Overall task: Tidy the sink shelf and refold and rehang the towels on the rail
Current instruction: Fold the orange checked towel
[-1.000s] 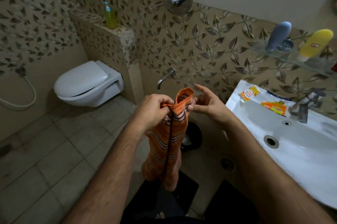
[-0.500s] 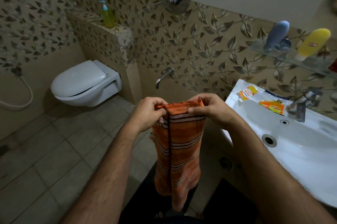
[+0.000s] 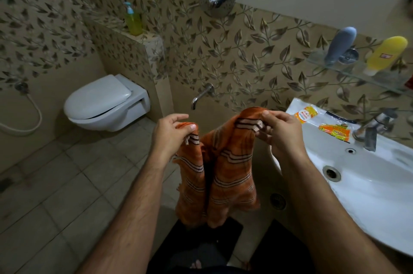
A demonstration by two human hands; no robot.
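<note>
Head view: left hand point(image 3: 169, 134), right hand point(image 3: 280, 134) pinch orange towel point(image 3: 225, 166).

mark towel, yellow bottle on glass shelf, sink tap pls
orange striped towel point(image 3: 232, 175): head view, on the hanging panel below the right hand.
yellow bottle point(image 3: 385, 55): head view, on its body, lying tilted on the glass shelf.
sink tap point(image 3: 373, 125): head view, on the metal spout and lever.

Hands point(image 3: 172, 133) farther apart, towel point(image 3: 223, 168) now sagging between.
</note>
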